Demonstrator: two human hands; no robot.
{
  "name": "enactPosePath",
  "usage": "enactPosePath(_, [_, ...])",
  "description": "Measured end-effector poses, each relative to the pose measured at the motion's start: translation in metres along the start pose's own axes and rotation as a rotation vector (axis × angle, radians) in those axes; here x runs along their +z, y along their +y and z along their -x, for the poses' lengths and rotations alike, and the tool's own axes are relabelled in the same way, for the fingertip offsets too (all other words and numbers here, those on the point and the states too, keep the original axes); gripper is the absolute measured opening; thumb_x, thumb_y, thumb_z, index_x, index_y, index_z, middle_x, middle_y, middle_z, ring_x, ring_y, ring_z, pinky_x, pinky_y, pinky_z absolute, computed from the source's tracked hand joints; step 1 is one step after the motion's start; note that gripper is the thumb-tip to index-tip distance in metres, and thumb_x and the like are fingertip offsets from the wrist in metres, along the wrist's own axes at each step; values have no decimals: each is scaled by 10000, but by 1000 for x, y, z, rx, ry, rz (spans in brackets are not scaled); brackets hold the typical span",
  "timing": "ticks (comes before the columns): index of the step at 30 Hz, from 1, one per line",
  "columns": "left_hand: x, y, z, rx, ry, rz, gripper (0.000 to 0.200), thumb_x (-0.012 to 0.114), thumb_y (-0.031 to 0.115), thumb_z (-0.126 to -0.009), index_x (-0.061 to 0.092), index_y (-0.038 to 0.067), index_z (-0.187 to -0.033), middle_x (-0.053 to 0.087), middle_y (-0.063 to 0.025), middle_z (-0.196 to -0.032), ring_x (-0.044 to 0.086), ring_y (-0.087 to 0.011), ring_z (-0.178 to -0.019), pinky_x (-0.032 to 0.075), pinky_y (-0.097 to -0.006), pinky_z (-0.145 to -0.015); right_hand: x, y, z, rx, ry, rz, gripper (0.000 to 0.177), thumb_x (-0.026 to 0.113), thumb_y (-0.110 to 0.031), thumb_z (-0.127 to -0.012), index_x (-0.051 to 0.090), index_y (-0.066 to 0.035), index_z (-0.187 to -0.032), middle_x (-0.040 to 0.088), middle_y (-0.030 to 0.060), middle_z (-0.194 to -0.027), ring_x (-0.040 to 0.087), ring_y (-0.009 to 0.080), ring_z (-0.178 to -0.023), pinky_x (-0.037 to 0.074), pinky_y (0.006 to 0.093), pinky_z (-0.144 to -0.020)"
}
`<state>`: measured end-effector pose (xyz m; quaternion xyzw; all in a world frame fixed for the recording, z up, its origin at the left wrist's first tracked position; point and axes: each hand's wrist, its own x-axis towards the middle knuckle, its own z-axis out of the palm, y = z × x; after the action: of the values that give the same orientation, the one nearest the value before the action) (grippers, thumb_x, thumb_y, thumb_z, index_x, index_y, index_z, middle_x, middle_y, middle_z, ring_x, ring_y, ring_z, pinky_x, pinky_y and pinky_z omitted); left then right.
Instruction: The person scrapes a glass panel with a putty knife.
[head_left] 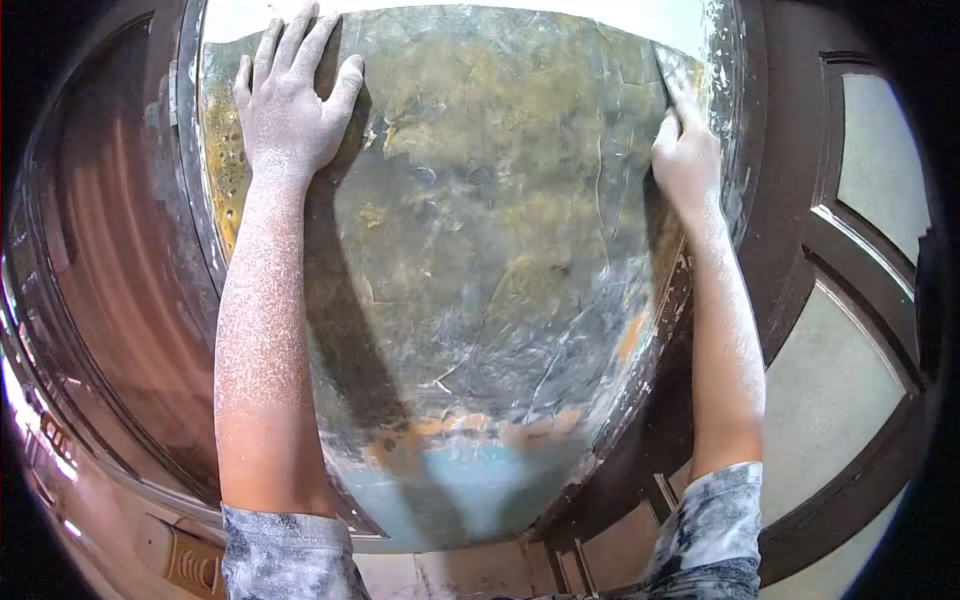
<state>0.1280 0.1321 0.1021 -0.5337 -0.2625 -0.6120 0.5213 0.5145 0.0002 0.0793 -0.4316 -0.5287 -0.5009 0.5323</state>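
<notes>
My left hand [293, 105], coated in pale dust, lies spread against the upper left of a mottled grey-brown wall surface [480, 200]. Its fingertips reach the edge of a white area [450, 12] along the top. At the upper right, my right hand [688, 150] is closed, with its index finger pointing up along the wall near the right frame. A thin, pale flat thing [678, 75] shows at its fingertips; I cannot make out what it is. Both forearms are speckled with white dust.
Dark frames with pale panels [835, 390] stand on the right. On the left is a dark frame around a reddish-brown surface [130, 250]. Lower down, the wall turns pale blue [470, 490]. A patterned brown object [193, 560] is at the bottom left.
</notes>
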Motion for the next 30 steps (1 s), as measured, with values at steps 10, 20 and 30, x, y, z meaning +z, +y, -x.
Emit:
enactPosePath(10, [1,-1,1,-1,11,65,544,508,517,-1002,499,275,-1489,413,18,-1597,321,-257,-1500,202,-504,-1233,2,9,25,37,-20,-41,462,489,-63,-952,546,8,-1405,513,238,-1472,491,364,-1377,405,411,-1139])
enactPosePath(20, [0,0,0,-5,8,42,543,501,512,-1008,501,257,-1487,418,21,-1593,325,-256,-1499,200,-512,-1233,7,27,21,11,48,-4,423,488,-55,-948,596,6,-1352,567,226,-1420,534,358,-1335,436,398,-1107])
enactPosePath(30, [-4,4,-1,19,34,60,543,536,508,-987,530,243,-1461,458,9,-1565,354,-269,-1481,220,-497,-1224,7,26,-31,102,0,7,426,498,-132,-968,595,-50,-1375,612,186,-1379,556,351,-1315,442,386,-1089])
